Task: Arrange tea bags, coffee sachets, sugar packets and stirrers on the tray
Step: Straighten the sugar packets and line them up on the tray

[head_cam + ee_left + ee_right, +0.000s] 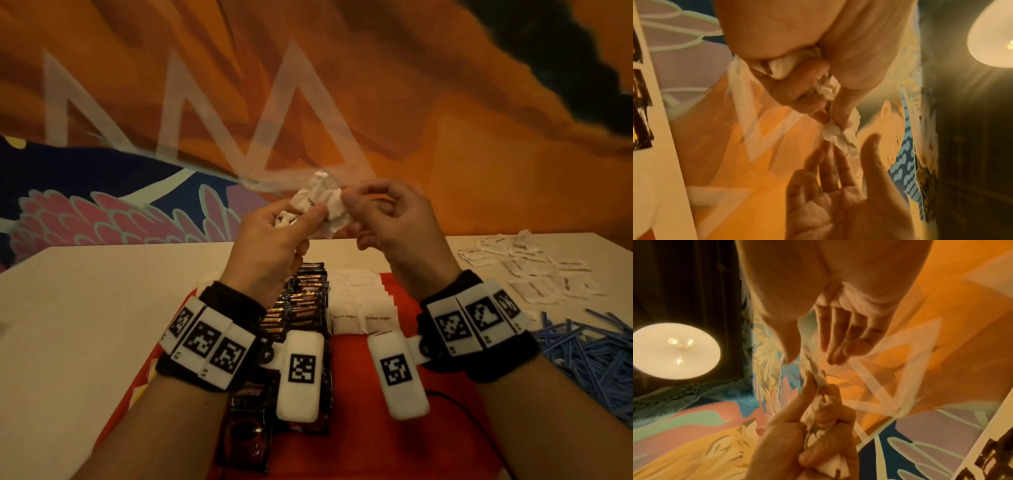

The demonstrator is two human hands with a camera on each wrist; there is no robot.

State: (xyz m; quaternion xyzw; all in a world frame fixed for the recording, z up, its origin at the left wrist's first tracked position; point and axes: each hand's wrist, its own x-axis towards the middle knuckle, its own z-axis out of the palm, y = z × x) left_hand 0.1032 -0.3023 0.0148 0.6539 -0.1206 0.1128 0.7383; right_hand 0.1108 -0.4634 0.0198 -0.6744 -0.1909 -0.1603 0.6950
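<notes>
Head view: our left hand (pixel 274 236) grips crumpled sugar packets (pixel 320 202) held above the tray (pixel 445 394); right hand (pixel 387 219) pinches their right edge.

Left wrist: bunch extends past the left fingers (pixel 797 91) toward the right palm.

Right wrist: right fingers (pixel 838 337) reach down onto it.

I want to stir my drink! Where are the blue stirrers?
In the head view, the blue stirrers lie in a loose heap on the white table, right of the red tray and nearer than the scattered white packets.
</notes>
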